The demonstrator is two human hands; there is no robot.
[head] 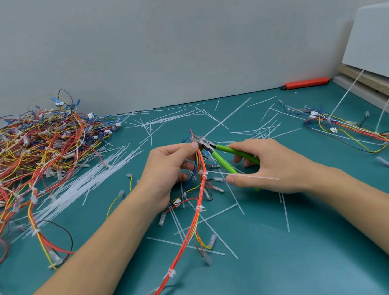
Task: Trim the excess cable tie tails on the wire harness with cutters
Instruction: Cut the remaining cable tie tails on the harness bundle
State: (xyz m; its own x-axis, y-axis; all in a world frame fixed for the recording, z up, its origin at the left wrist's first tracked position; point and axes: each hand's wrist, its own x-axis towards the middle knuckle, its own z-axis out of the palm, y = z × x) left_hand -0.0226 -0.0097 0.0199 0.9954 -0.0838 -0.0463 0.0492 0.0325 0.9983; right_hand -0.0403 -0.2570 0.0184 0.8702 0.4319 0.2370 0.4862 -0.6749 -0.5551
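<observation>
A: Left hand [167,171]?
B: Pinching the harness [195,221] above the mat [294,256].
A: Right hand [266,166]?
B: Gripping the cutters [223,156], handles spread; blades sitting at the harness top, beside the left fingertips.

The left hand [169,171] grips the harness [197,220] near its upper end, fingers curled round the red and yellow wires. The right hand [265,166] holds the green-handled cutters [215,151], whose metal head sits just beside the left fingertips. A tie tail [243,175] crosses the right thumb. Cut tails [210,224] lie scattered on the mat [293,245] beneath and beyond both hands. A harness pile [32,153] lies left of the left hand; another harness [353,132] lies right of the right hand.
</observation>
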